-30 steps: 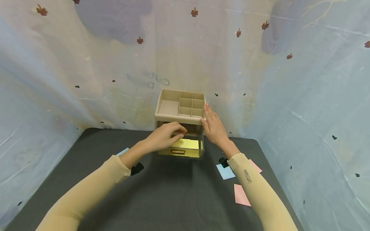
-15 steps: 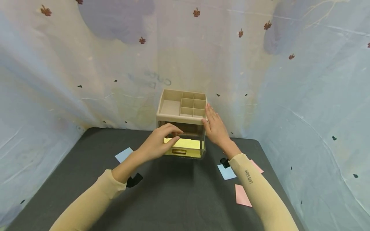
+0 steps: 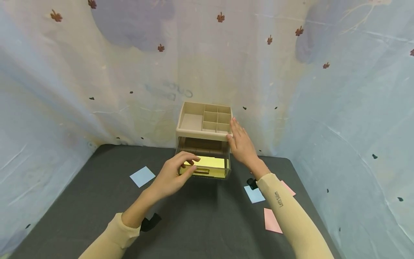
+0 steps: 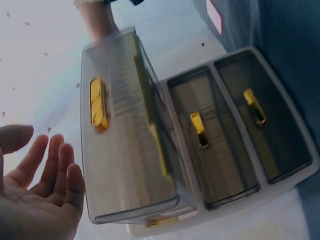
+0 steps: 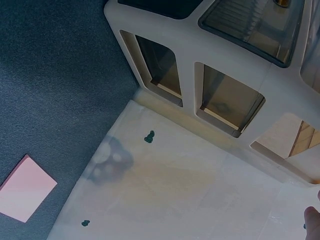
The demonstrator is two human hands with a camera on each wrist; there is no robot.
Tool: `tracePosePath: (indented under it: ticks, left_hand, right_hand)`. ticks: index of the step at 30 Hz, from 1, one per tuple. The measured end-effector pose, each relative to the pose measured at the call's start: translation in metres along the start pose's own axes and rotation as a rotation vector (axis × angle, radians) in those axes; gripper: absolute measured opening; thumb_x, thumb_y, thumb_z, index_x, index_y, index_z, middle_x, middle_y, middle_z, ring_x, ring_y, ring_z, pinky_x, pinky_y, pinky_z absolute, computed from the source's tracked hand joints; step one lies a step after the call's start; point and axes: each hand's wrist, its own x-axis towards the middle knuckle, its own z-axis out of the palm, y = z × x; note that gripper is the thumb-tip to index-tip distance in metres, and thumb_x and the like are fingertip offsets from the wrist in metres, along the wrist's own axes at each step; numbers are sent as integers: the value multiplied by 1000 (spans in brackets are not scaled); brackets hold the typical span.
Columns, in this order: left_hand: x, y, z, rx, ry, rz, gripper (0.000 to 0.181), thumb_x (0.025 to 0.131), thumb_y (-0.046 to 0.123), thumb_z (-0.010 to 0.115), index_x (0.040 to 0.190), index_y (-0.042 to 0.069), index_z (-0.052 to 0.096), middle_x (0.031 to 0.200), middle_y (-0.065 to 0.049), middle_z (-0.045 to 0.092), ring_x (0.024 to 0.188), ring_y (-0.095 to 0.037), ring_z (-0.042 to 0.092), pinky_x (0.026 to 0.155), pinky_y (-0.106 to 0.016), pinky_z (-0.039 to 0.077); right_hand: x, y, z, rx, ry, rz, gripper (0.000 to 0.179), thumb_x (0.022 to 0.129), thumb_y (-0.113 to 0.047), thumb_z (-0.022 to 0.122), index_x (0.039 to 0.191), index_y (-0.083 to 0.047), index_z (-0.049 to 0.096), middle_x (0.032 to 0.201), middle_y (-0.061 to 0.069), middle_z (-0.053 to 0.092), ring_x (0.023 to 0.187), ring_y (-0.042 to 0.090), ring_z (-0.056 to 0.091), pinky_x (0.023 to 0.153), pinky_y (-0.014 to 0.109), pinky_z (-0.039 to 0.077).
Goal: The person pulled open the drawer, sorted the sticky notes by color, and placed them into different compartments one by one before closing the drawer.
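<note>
A beige desktop organizer with a divided top tray stands at the back of the table. Its uppermost clear drawer is pulled out, and yellow paper lies inside. Just in front of that drawer, at its left, is my left hand, fingers loosely bent and holding nothing. The left wrist view shows a gap between thumb and fingers, beside the drawer's gold handle. My right hand rests with straight fingers against the organizer's right side; only fingertips enter the right wrist view.
Two lower drawers are closed. A blue square note lies left of the organizer. To the right are another blue note, a pink pad and a second pink one. A patterned cloth hangs behind.
My left hand has drawn back from over the open drawer, down and to the left, uncovering the left blue note. The right hand stays on the organizer's side.
</note>
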Motion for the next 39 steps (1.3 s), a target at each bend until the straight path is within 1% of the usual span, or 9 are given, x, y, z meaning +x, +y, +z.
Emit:
tracePosePath:
  ticks: [3, 7, 16, 21, 26, 30, 32, 36, 39]
  left_hand:
    - [-11, 0, 6, -14, 31, 6, 25, 100, 8, 71, 124, 12, 71, 119, 3, 69, 102, -13, 64, 80, -37, 56]
    - [-24, 1, 11, -51, 29, -18, 25, 101, 8, 70, 126, 12, 70, 119, 1, 69, 101, -13, 64, 78, -32, 56]
    - [-44, -6, 21, -120, 3, -111, 26, 102, 10, 68, 128, 7, 68, 117, -1, 71, 100, -12, 63, 80, -29, 55]
    - [-51, -15, 29, -137, -22, -191, 24, 105, 19, 65, 128, 11, 69, 115, 5, 73, 99, -12, 67, 81, -30, 56]
    - [-50, -23, 36, -200, -59, -306, 24, 108, 30, 60, 125, 16, 71, 113, 4, 75, 98, -17, 71, 82, -33, 60]
    - [-45, -27, 40, -352, -70, -368, 30, 110, 29, 57, 122, 7, 73, 110, -6, 77, 98, -30, 73, 86, -36, 61]
    - [-42, -29, 41, -436, -67, -398, 33, 110, 27, 55, 121, 1, 73, 109, -12, 77, 96, -31, 72, 87, -35, 60]
    - [-37, -29, 41, -558, -47, -475, 39, 111, 29, 54, 121, -4, 72, 109, -16, 76, 93, -26, 73, 84, -31, 61]
    - [-34, -28, 42, -596, -26, -518, 42, 110, 32, 55, 121, -4, 73, 108, -16, 77, 92, -24, 73, 83, -30, 61]
  right_hand:
    - [0, 0, 0, 3, -3, 1, 68, 114, -45, 25, 167, -4, 12, 174, 13, 12, 158, 36, 20, 127, 57, 18]
    - [0, 0, 0, 11, -9, 5, 68, 114, -45, 25, 167, -4, 12, 174, 11, 10, 158, 36, 19, 127, 56, 17]
    - [0, 0, -1, 2, -5, 1, 67, 114, -42, 26, 167, -3, 13, 174, 12, 10, 159, 34, 19, 127, 57, 19]
    - [0, 0, -2, 3, -8, 3, 69, 114, -46, 24, 167, -3, 12, 174, 12, 10, 159, 34, 19, 127, 58, 19]
    - [0, -1, -2, -2, -15, 8, 70, 114, -47, 23, 167, -3, 12, 174, 11, 10, 159, 34, 19, 127, 57, 19]
    - [0, -1, -1, -9, -15, 10, 69, 114, -45, 25, 167, -3, 12, 174, 11, 10, 158, 35, 19, 127, 57, 19]
    - [0, 0, -1, -11, -16, 11, 68, 114, -45, 25, 167, -3, 12, 174, 11, 9, 158, 36, 19, 127, 57, 19]
    - [0, -1, -1, -5, -14, 14, 68, 114, -43, 27, 167, -3, 13, 174, 10, 9, 158, 35, 19, 128, 56, 17]
    - [0, -1, 0, -2, -11, 14, 68, 114, -44, 27, 167, -3, 13, 174, 10, 9, 158, 35, 19, 128, 55, 17]
